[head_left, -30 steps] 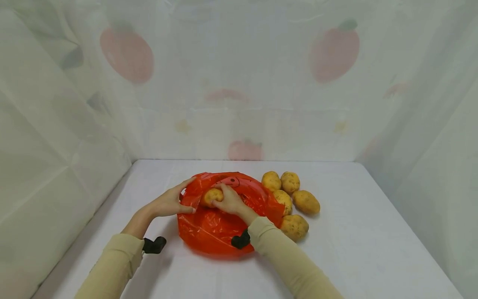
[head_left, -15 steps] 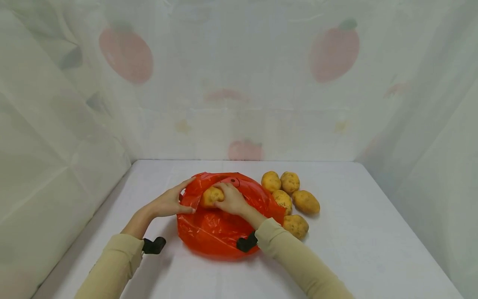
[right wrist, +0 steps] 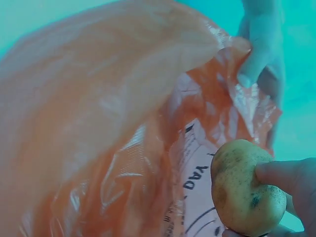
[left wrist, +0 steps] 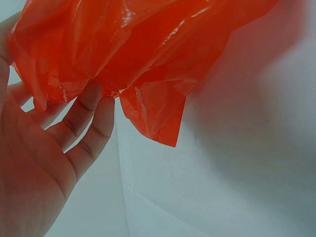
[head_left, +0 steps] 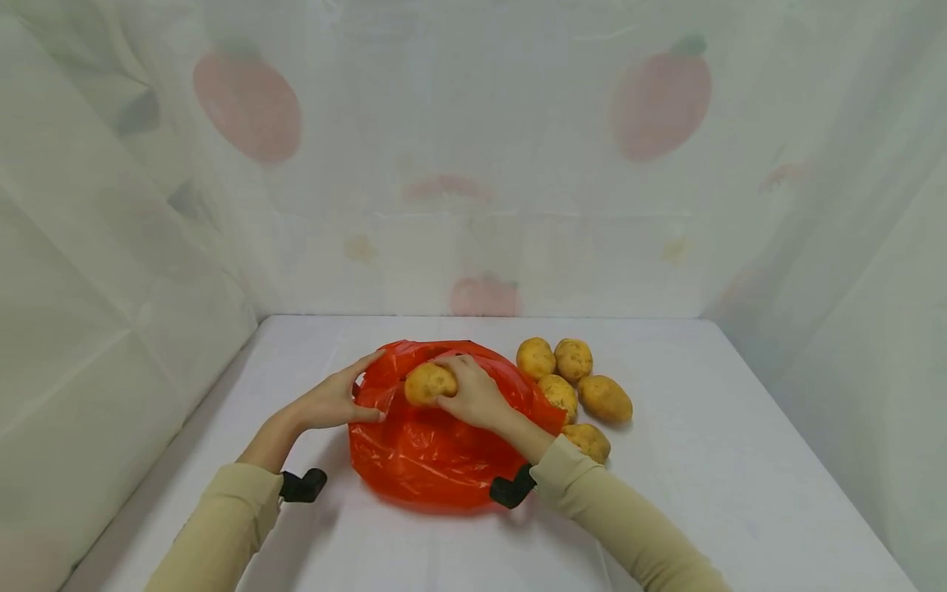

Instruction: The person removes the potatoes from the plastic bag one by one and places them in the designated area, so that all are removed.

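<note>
A crinkled red plastic bag [head_left: 425, 464] lies in the middle of the table with its mouth spread. My left hand [head_left: 336, 400] holds the bag's left edge, thumb and fingers apart; in the left wrist view its fingers [left wrist: 91, 140] curve against the red film. Over the bag's mouth my right hand [head_left: 473, 395] grips a yellow potato [head_left: 431, 384]. The right wrist view shows the thumb pressed on this potato [right wrist: 247, 190], beside printed lettering on the bag. Several more potatoes [head_left: 605, 399] lie to the right of the bag. The bag's inside is mostly hidden.
A white-covered table [head_left: 703, 485] carries everything. Pale cloth walls [head_left: 473, 123] with faded fruit prints stand at the back and both sides. A black wrist mount [head_left: 303, 485] sticks out from the left sleeve, and another [head_left: 512, 487] from the right.
My right hand has drawn the potato slightly up and to the right, and more of it shows. The right forearm has swung right. My left hand stays at the bag's edge.
</note>
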### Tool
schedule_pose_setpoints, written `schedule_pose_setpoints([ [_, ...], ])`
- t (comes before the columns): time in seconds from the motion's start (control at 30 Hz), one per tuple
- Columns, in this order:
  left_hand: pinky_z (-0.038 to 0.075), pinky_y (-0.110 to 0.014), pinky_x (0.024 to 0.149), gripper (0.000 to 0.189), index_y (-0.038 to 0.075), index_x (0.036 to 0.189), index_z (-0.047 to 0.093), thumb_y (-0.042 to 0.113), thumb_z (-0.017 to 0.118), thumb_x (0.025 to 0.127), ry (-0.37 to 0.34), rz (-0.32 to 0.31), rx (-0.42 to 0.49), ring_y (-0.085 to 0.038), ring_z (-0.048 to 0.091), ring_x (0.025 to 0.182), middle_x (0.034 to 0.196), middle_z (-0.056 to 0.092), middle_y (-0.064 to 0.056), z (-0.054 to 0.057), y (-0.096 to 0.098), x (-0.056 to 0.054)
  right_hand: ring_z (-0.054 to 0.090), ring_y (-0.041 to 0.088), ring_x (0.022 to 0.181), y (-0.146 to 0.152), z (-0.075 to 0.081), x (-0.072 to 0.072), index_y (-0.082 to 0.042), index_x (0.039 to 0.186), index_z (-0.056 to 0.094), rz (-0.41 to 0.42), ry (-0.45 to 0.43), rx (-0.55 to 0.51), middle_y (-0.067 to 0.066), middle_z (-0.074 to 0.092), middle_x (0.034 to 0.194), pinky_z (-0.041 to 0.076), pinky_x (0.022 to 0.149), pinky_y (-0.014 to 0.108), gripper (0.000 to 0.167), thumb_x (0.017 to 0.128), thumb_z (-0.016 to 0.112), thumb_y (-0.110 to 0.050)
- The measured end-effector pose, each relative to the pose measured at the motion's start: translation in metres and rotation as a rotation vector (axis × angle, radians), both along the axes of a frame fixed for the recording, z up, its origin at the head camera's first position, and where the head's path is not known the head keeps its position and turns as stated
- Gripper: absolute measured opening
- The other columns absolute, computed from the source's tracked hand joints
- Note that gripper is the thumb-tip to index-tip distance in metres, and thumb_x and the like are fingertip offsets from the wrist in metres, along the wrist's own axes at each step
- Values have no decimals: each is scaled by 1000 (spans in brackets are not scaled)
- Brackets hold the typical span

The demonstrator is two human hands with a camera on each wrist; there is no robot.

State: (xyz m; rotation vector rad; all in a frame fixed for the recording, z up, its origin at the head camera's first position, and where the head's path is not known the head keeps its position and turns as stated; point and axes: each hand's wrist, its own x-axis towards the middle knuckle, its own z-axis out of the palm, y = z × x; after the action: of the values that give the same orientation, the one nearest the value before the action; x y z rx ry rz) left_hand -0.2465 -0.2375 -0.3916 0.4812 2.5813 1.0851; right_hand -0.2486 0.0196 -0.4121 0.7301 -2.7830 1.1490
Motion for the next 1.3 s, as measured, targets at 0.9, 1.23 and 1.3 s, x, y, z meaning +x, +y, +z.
schedule_pose_setpoints([
  [0.9, 52, -37, 79, 99, 29, 148, 14, 32, 78, 73, -3, -2, -3, -24, 56, 101, 135, 41, -11, 1, -2, -2, 49, 14, 116, 92, 23, 28, -17, 128, 51, 44, 186, -143, -4, 53, 125, 45, 94, 36, 56, 77, 75, -20],
  [1.23, 53, -37, 79, 99, 30, 147, 15, 31, 78, 72, -15, 6, -4, -24, 56, 101, 135, 41, -11, 2, -1, -1, 50, 20, 114, 128, 23, 46, -20, 132, 45, 42, 16, -337, 0, 43, 132, 51, 82, 27, 59, 80, 71, -10],
  [1.3, 53, -38, 78, 99, 29, 148, 14, 30, 78, 72, -14, 0, 0, -24, 56, 100, 135, 41, -12, 3, -1, 0, 49, 22, 115, 134, 21, 48, -19, 132, 46, 25, 13, -337, 2, 43, 132, 51, 82, 28, 59, 80, 71, -10],
])
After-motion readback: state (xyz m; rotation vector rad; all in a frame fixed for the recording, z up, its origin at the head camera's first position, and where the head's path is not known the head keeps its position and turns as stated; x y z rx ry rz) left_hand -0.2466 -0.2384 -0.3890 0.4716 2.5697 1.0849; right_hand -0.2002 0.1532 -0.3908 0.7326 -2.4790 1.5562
